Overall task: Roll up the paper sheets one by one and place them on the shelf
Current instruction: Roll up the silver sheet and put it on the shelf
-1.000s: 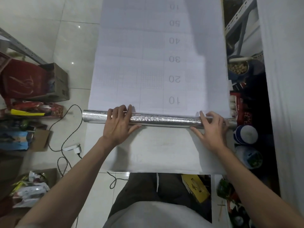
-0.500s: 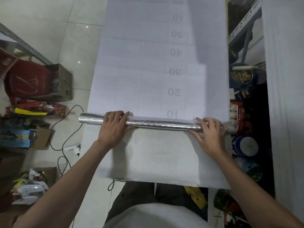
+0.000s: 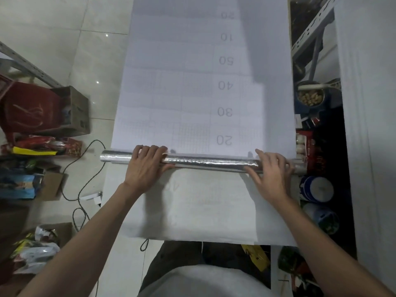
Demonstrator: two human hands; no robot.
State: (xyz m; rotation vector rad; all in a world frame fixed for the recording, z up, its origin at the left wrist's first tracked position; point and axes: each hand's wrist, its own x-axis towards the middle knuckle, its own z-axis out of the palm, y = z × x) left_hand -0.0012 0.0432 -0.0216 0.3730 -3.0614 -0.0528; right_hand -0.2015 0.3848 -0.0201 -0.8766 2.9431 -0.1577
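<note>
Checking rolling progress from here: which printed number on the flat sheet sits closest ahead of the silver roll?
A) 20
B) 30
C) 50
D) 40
A: the 20 is the mark on the sheet lying just beyond the silver roll; 30, 40 and 50 are farther up.

A single column of grey printed numbers ran up the right part of the gridded paper sheet (image 3: 171,93), each one upside down to the person. Just beyond the silver roll (image 3: 210,163) stood 20, then 30, 40 and 50 farther away, each in its own band of the grid. Past 50 the count began again with 10, and a blurred 20 sat near the top edge of the view. A faint mark on the near sheet (image 3: 214,211) looked like 40 but could not be read surely. Print on the cardboard box (image 3: 72,110) and the packets (image 3: 32,146) at the left was too blurred to read.
</note>
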